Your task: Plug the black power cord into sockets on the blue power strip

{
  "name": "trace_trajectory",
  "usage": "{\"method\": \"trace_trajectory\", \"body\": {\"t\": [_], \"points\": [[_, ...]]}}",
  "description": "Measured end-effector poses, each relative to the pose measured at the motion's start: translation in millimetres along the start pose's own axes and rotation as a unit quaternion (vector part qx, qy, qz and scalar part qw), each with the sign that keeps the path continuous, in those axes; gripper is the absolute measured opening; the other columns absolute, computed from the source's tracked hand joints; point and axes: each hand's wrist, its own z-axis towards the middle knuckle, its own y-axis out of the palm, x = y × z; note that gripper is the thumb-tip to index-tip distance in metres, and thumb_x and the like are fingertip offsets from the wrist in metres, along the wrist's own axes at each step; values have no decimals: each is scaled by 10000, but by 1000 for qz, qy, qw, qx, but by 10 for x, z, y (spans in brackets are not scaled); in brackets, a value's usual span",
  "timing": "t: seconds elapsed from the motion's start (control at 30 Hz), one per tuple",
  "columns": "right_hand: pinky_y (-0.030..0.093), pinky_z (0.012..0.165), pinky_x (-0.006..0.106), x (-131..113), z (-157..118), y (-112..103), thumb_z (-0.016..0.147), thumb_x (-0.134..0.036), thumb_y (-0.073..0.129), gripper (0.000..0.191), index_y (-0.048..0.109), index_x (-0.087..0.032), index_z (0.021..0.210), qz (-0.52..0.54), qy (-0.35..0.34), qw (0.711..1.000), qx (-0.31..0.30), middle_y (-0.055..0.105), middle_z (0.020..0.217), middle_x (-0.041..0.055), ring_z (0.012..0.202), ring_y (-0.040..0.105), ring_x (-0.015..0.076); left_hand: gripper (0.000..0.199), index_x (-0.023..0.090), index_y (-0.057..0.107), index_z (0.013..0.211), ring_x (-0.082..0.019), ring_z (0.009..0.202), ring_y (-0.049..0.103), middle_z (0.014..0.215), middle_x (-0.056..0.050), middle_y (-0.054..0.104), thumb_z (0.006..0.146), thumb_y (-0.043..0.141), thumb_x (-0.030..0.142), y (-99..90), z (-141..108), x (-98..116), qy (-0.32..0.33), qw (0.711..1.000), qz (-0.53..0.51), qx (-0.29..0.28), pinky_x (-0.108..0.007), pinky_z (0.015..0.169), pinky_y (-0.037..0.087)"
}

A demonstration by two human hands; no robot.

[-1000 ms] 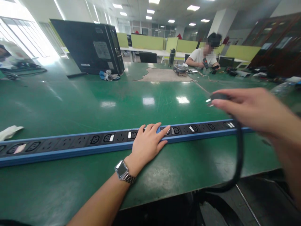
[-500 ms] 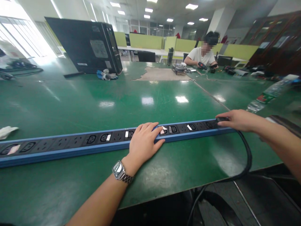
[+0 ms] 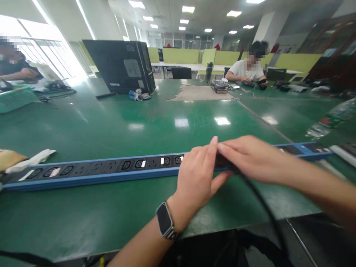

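Observation:
A long blue power strip [image 3: 111, 176] with black sockets lies across the green table. My left hand [image 3: 197, 170] is laid over its middle, fingers across the top and thumb on the near side, pressing it down. A watch [image 3: 165, 218] is on that wrist. Close against it, my right hand [image 3: 247, 155] is closed around the dark plug end of a black cable [image 3: 261, 202], just over the strip. The fingers mostly hide the plug, so I cannot tell whether it sits in a socket. The cable hangs over the table's front edge.
Crumpled white tissue [image 3: 33, 161] lies at the strip's left end. A plastic bottle [image 3: 328, 120] lies to the right. Farther back are a black computer case [image 3: 119, 66], gloves [image 3: 139, 95] and a green basket [image 3: 18, 98]. Two people sit across the table.
My right hand has brought the plug leftward along the strip, from the right part to beside my left hand. The view has shifted, showing more at the left.

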Motion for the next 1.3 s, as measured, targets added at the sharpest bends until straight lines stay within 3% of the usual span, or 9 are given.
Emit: {"method": "trace_trajectory", "body": {"t": [0.03,0.13,0.23,0.3,0.4,0.73,0.97,1.23,1.3], "points": [[425,570,259,-177,-27,176,860,-504,537,403,683,-186,662,39,-19,998,-54,655,630,31,576,564,137,573,125,394,1403,-278,1017,596,1117,-144,656,930,520,422,-56,-25,-3,-12,1000,23,-2,-417,844,492],[422,510,245,-374,-139,631,944,-554,324,519,675,-172,910,219,21,971,-90,572,548,-7,473,513,112,377,146,558,1227,-254,880,613,927,-92,692,961,467,397,-264,-192,-276,-58,996,74,-10,-384,757,495],[384,424,233,-169,-273,860,906,-614,390,564,612,-158,1153,322,94,941,-33,488,493,-54,408,466,109,410,166,592,1158,-263,943,604,1010,-99,689,933,490,494,-497,-397,-790,-149,983,104,-3,-389,830,491],[383,423,228,68,-353,920,892,-608,440,557,615,-150,1155,326,111,939,15,474,501,-56,417,463,104,444,171,581,1166,-275,949,605,1021,-102,690,928,468,529,-610,-478,-1104,-194,974,114,-12,-408,847,490],[370,416,229,403,-446,961,906,-609,418,538,650,-147,1053,323,132,934,76,445,492,-52,408,436,95,408,206,611,1110,-257,962,633,1035,-82,702,914,474,537,-661,-477,-1359,-177,977,77,-90,-394,882,490],[378,457,250,877,-640,1067,924,-575,408,494,661,-162,1022,274,165,939,125,424,502,-47,442,433,114,436,246,643,1110,-257,940,678,1058,-77,721,900,444,572,-795,-210,-1315,-169,947,62,-267,-363,810,524],[351,448,243,941,-741,1120,923,-549,434,474,655,-166,1094,266,167,937,151,415,499,-53,446,411,110,388,253,626,1069,-233,876,677,983,-43,720,919,427,551,-778,-268,-1380,-148,949,60,-272,-345,778,516],[345,452,248,993,-708,1164,920,-534,442,440,646,-181,1086,257,158,943,144,414,500,-50,442,417,116,403,194,572,1165,-266,982,659,1060,-101,697,893,507,484,-710,-387,-1437,-101,958,41,-264,-421,883,518],[349,452,250,997,-707,1169,919,-531,442,447,647,-181,1107,253,158,945,138,416,502,-47,447,423,121,305,222,597,1091,-240,999,667,1098,-84,698,882,558,440,-722,-402,-1408,-72,978,-26,-196,-393,894,532]]}}
